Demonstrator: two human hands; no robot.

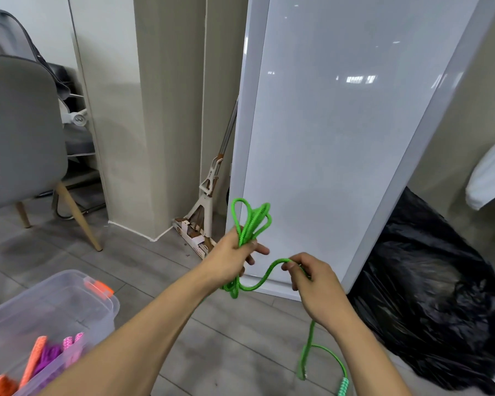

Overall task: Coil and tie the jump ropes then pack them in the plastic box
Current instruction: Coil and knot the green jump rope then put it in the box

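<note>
Between the two raised hands, over the grey plank floor [240, 352], a green jump rope [252, 221] hangs part-coiled. The left hand [230, 260] is closed round the middle of the bundle. Its long axis stands upright, the bends pointing up and a little away above the fist and shorter loop ends hanging below it. From under that fist one free strand [265, 277] runs rightward and upward to the right hand [315, 278], which pinches it between thumb and curled fingertips. The working length therefore lies across, left to right, between hands that are near each other but apart. Past the right hand's grip the tail [307, 350] drops by the right wrist toward the floor, curving to a green-and-white handle [343, 387] at the bottom edge. The step in hand looks like winding or tying off. The right hand holds the slack and seems best placed to carry it round the bundle, crosswise to its long axis. The clear plastic box [97, 318], with an orange latch [99, 288], sits low on the left beside the left forearm. A purple rope [47, 357] and an orange rope [0, 385] lie in it.
</note>
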